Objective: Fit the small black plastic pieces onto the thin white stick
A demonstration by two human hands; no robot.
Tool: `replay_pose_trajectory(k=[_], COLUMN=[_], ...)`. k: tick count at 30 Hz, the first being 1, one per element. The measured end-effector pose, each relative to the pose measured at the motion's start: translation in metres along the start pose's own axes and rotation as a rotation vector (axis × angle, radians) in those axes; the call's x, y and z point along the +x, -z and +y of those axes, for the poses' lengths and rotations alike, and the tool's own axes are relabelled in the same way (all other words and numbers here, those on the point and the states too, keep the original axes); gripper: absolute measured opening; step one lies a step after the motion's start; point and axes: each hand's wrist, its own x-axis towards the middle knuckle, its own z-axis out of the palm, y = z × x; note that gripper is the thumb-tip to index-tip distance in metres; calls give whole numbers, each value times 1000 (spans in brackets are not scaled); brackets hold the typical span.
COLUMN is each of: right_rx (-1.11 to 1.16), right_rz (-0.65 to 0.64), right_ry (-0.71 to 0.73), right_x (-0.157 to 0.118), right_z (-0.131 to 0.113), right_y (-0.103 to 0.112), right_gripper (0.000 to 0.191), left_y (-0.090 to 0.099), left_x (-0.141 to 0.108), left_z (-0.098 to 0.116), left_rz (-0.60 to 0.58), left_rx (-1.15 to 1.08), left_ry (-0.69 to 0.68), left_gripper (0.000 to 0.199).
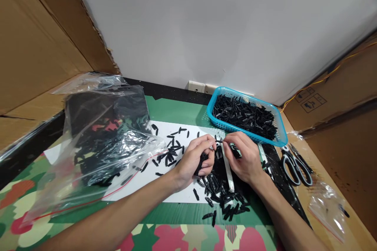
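My left hand (200,155) is closed around several small black strips, which show dark between its curled fingers. Between its thumb and forefinger and the fingertips of my right hand (244,156) a single thin black strip (218,141) is pinched. Under and around both hands, loose black strips (225,202) lie in a heap. More strips (173,149) are scattered over a white sheet (129,190) to the left. A narrow white bar (228,170) lies between my hands. The exact kind of the strips is too small to make out.
Behind my right hand stands a blue plastic basket (210,109) full of black strips. Scissors (294,168) lie to its right, with a small clear bag (328,208) nearer. A large clear zip bag (108,137) with black pieces occupies the left. Cardboard walls flank both sides.
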Motion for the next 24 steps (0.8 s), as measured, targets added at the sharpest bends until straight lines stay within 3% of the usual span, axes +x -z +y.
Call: replay_pose_trajectory(k=[2, 3, 5, 8, 14, 18, 21, 24], right_rx=[-200, -272, -398, -485, -191, 140, 257, 312], right_rz=[83, 148, 246, 252, 131, -73, -125, -157], right_ry=[158, 161, 33, -145, 10, 6, -23, -72], right_x=[3, 5, 11, 16, 8, 5, 4, 3], right_z=[9, 15, 26, 35, 9, -12, -21, -25], right_y=[8, 12, 19, 24, 11, -3, -7, -7], right_gripper=[10, 12, 13, 27, 25, 21, 17, 15], left_y=[0, 0, 0, -2, -2, -2, -3, -5], left_x=[0, -1, -1, -1, 0, 2, 2, 2], left_z=[0, 0, 0, 0, 0, -4, -7, -7], left_rz=[3, 5, 8, 17, 14, 106, 175, 152], left_rx=[-1, -2, -3, 5, 52, -12, -61, -19], left_ry=[17, 25, 37, 42, 44, 50, 66, 35], left_gripper=[22, 22, 23, 24, 32, 32, 33, 33])
